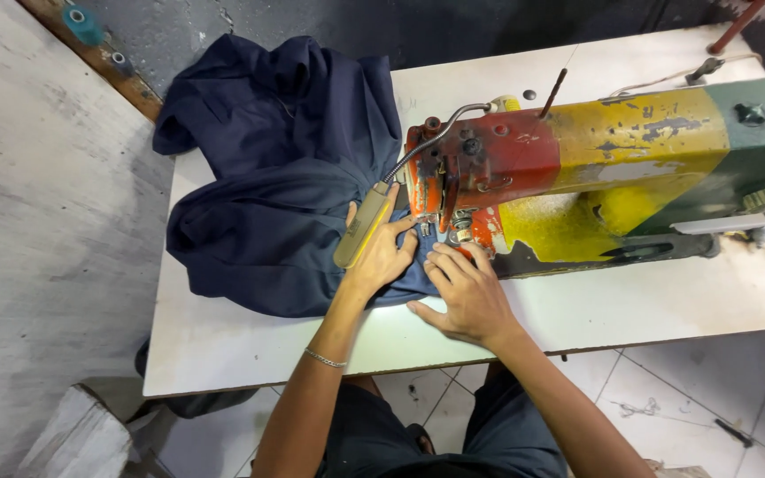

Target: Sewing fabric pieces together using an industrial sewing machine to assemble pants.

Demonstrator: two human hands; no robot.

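The navy cloth is lying matt and soft in heavy folds. The sewing machine is showing chipped, worn red, yellow and green paint over metal. The tabletop is looking smooth and white, faintly scuffed. A thin metal bracelet is glinting.

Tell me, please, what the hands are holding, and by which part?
Both hands, left and right, press flat on the navy cloth's edge beside the machine's needle; neither grips it.
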